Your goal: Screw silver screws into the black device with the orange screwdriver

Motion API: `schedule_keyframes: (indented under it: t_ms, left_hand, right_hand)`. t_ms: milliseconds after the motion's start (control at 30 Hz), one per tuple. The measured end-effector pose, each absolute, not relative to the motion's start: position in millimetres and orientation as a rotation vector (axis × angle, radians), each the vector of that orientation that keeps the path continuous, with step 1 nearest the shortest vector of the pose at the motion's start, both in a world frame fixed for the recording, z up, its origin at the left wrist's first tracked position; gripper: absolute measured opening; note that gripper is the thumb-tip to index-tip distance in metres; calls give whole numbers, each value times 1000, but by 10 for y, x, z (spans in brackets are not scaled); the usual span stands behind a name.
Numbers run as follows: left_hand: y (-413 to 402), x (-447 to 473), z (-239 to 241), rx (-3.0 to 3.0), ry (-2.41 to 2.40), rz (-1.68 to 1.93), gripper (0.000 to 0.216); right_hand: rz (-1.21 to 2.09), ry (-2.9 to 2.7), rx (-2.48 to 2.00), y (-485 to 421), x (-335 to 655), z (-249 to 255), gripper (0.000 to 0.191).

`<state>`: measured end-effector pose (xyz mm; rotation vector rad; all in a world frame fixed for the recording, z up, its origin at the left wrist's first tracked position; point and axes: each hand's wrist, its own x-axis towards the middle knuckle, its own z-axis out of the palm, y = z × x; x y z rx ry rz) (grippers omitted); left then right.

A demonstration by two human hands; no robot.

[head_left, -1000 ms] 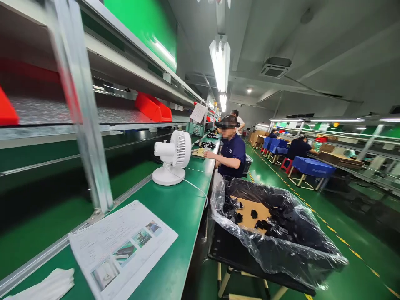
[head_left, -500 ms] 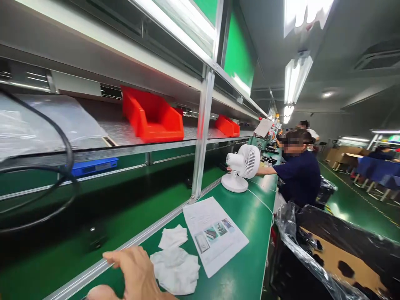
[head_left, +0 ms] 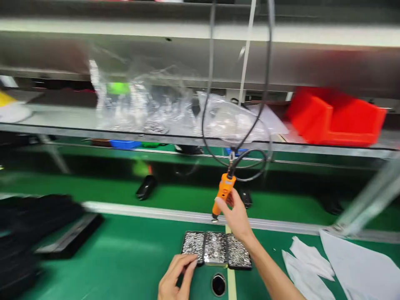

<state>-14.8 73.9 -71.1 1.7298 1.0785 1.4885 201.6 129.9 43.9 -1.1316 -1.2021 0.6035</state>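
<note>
The right hand (head_left: 236,214) grips an orange screwdriver (head_left: 222,192) around its lower body, fingers wrapped and thumb across the front, the tip pointing down toward the metal rail (head_left: 140,211) at the back of the green surface (head_left: 125,258). A black cable (head_left: 237,125) runs up from the top of the tool and loops overhead, so part of its weight probably hangs from above; the tool looks stiff and hard-shelled, likely light enough for one hand, and the cable will tug sideways if it swings far. The body just below the cable end looks like the best place to hold it.

The left hand (head_left: 175,279) rests with loosely curled fingertips on the left edge of a screw tray (head_left: 216,249), a flat black box with three compartments full of small shiny parts. The tray lies flat on the surface, just in front of the right wrist. It is probably rigid but its contents are loose and would spill if tipped, so it wants holding level by the sides.

A round black piece (head_left: 218,284) lies just in front of the tray. White cloths (head_left: 309,258) lie to the right, a red bin (head_left: 337,116) sits on the shelf above
</note>
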Motion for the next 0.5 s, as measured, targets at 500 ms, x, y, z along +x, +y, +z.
schedule_keyframes:
  t_ms: [500]
  left_hand:
    - [590, -146, -332, 1543, 999, 1382, 10]
  right_hand:
    - [943, -868, -805, 708, 1719, 876, 25]
